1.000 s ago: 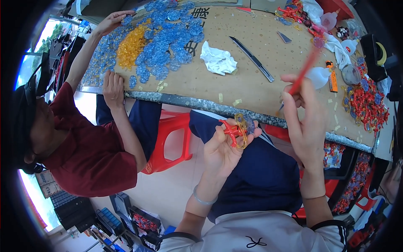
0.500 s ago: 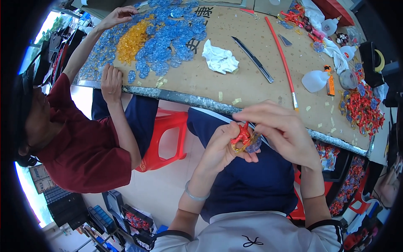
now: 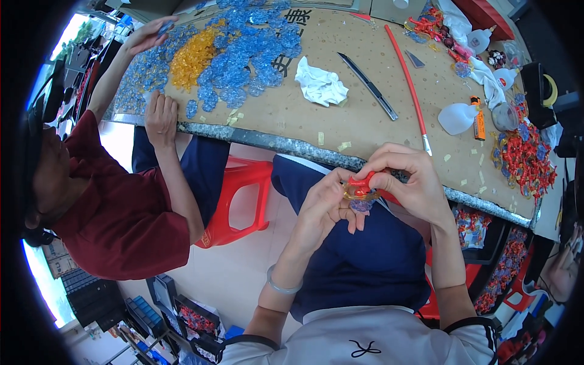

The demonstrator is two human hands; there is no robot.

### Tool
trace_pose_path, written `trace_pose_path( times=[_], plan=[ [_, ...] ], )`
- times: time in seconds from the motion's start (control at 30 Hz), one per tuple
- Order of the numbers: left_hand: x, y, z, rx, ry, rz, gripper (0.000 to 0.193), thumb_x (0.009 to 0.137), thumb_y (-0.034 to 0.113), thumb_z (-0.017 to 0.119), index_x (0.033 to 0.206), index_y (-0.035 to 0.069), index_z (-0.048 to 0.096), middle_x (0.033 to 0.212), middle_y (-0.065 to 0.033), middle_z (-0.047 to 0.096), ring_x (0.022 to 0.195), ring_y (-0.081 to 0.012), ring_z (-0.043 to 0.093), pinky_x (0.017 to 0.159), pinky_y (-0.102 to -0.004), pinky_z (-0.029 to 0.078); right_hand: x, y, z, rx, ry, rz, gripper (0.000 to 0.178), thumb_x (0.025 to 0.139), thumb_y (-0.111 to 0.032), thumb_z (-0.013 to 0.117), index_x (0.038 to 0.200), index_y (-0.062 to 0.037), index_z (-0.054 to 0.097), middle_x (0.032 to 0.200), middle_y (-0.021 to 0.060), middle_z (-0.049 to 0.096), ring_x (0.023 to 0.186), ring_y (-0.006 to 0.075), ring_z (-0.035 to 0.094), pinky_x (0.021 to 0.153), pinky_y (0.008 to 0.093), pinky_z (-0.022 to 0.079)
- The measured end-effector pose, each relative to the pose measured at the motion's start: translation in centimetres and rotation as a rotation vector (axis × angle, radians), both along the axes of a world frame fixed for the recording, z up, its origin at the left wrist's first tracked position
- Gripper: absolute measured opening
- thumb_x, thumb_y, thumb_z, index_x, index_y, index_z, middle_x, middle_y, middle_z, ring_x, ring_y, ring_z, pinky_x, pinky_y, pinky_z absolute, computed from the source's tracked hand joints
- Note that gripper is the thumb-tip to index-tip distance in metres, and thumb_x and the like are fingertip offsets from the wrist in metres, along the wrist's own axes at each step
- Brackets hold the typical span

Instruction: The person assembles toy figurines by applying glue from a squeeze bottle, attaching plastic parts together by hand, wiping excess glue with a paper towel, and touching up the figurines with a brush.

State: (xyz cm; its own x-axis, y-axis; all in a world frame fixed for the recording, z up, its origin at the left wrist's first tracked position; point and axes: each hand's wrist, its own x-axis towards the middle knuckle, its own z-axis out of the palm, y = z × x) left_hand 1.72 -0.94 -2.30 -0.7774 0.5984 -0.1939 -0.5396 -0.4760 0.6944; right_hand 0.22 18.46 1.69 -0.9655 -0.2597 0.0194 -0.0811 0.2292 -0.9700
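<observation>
Over my lap, just in front of the table edge, both hands grip a small red figurine with a clear yellow ring-like part and a bluish-purple translucent piece below it. My left hand pinches its left side between thumb and forefinger, the other fingers loosely bent under it. My right hand closes thumb and fingers on the red top from the right. Part of the figurine is hidden behind the fingers. Beyond my hands lie a black cutter knife, a long red brush and a crumpled white cloth.
Blue translucent pieces and a yellow pile cover the table's left. A co-worker's raised hand holds a blue piece there. At right are red figurines, a white squeeze bottle and an orange tube. A red stool stands below.
My right hand has lowered from above the figurine and now grips its red top. The figurine has turned in my fingers. The co-worker's far hand has moved left, lifting a blue piece.
</observation>
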Motion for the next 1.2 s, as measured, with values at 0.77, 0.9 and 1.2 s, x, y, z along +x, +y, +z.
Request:
trace_pose_path(
  times=[0.77, 0.9, 1.2],
  plan=[
    [1.6, 2.2, 2.1, -0.815, 0.731, 0.618, 0.012, 0.076, -0.008, 0.069, 0.087, -0.007, 0.066, 0.091, -0.0145, 0.064, 0.071, -0.0171, 0.067, 0.058, -0.0230, 0.055, 3.1, -2.0, -2.6, -0.088, 0.307, -0.329, 0.016, 0.076, 0.004, 0.072, 0.092, 0.0035, 0.071, 0.081, 0.0116, 0.068, 0.073, 0.0178, 0.062, 0.065, 0.0260, 0.049],
    [1.3, 2.5, 1.9, -0.800, 0.761, 0.605, 0.011, 0.074, -0.010, 0.069, 0.084, -0.007, 0.064, 0.085, -0.0134, 0.062, 0.068, -0.0168, 0.065, 0.060, -0.0232, 0.052, 2.8, -1.6, -2.8, -0.074, 0.308, -0.315, 0.015, 0.076, 0.004, 0.071, 0.091, 0.0042, 0.071, 0.079, 0.0108, 0.068, 0.071, 0.0174, 0.061, 0.063, 0.0258, 0.048],
    [0.5, 2.0, 4.8, -0.906, 0.949, 0.568, 0.009, 0.074, -0.008, 0.068, 0.081, -0.005, 0.063, 0.078, -0.0150, 0.059, 0.068, -0.0261, 0.061, 0.062, -0.0298, 0.049, 2.7, -1.5, -0.3, 0.048, 0.334, -0.336, 0.012, 0.076, 0.005, 0.069, 0.087, 0.0054, 0.070, 0.078, 0.0124, 0.067, 0.066, 0.0201, 0.061, 0.063, 0.0292, 0.049]
  ],
)
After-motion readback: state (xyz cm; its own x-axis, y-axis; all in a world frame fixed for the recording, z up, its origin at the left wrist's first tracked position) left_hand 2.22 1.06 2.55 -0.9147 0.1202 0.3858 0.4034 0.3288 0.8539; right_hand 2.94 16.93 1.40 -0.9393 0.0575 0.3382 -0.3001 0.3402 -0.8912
